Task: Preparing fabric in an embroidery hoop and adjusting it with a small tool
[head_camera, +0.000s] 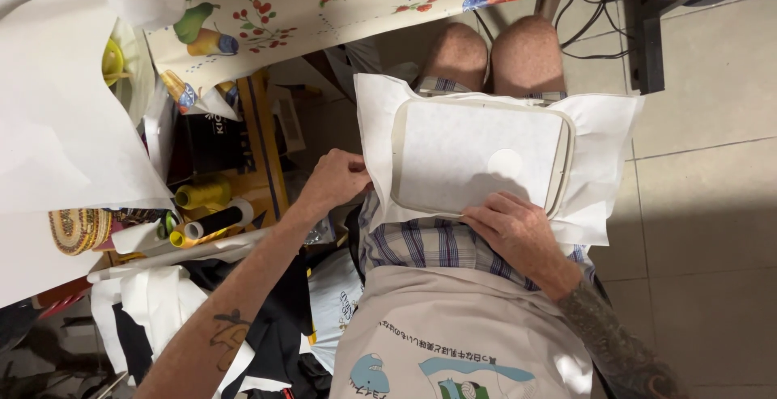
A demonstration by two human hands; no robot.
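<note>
Pinching the left edge of the white backing sheet [595, 136], the left hand [336, 180] has its fingers closed on the fabric, while the right hand [514, 229] lies flat, fingers together, on the lower rim of the embroidery hoop [402, 152] at mid-frame, resting on the lap. A hard tug from the left could pucker the sheet or skew it within the hoop; the hoop might also slide off toward the thread spools [206, 205] at left.
</note>
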